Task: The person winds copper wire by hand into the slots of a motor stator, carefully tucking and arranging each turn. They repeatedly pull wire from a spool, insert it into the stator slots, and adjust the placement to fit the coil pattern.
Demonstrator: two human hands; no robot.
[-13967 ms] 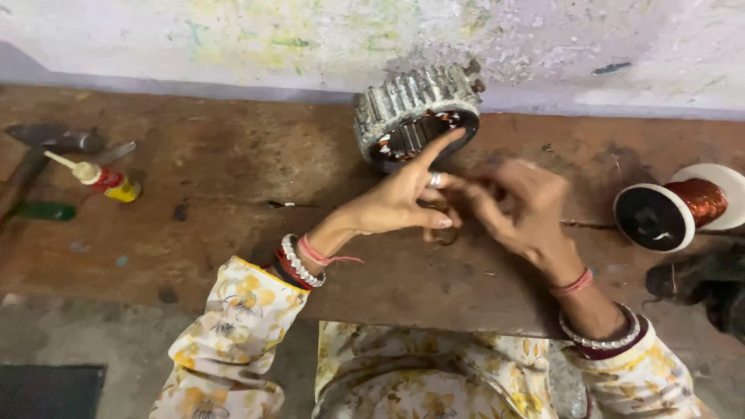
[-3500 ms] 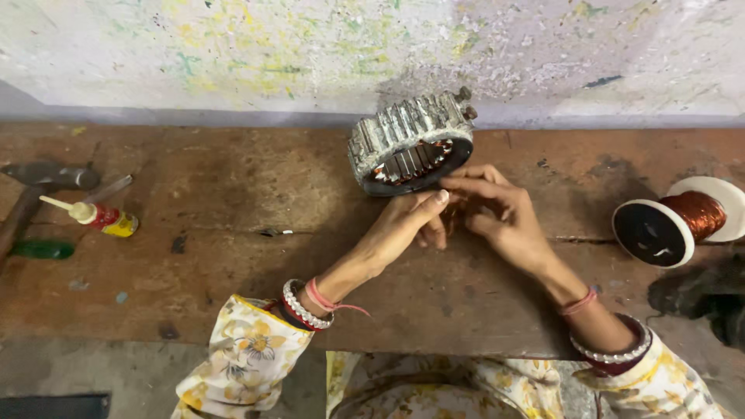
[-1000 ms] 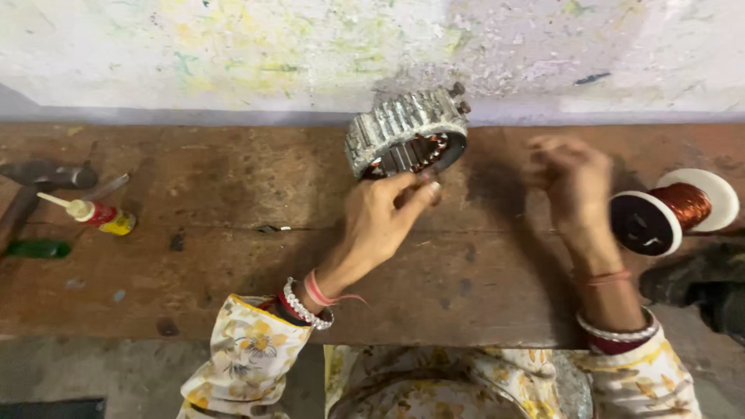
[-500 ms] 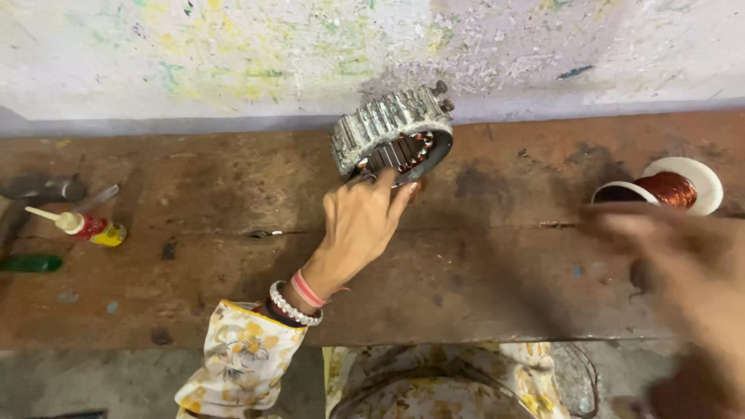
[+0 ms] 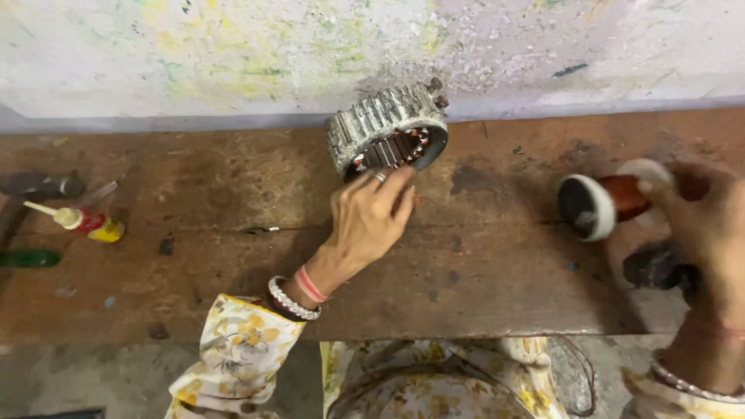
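A round metal motor stator [image 5: 386, 128] with a ribbed outer ring and copper windings inside leans against the wall at the back of a worn wooden bench [image 5: 233, 271]. My left hand [image 5: 371, 217] rests against its lower rim, fingers held together and touching the ring. A spool of copper wire [image 5: 609, 202] with white end discs lies on its side at the right. My right hand [image 5: 710, 221] is on the spool's far end; the hand is blurred, and its grip is unclear.
At the bench's left edge lie a small glue bottle [image 5: 85, 223] with a red and yellow body, a green-handled tool [image 5: 27, 257] and a dark metal tool [image 5: 43, 185]. A dark object [image 5: 656, 268] sits below the spool. A paint-stained wall [image 5: 233, 54] backs the bench.
My right hand has left the stator and swung right to the copper wire spool. My left hand has stayed at the stator's rim. The view has shifted slightly.
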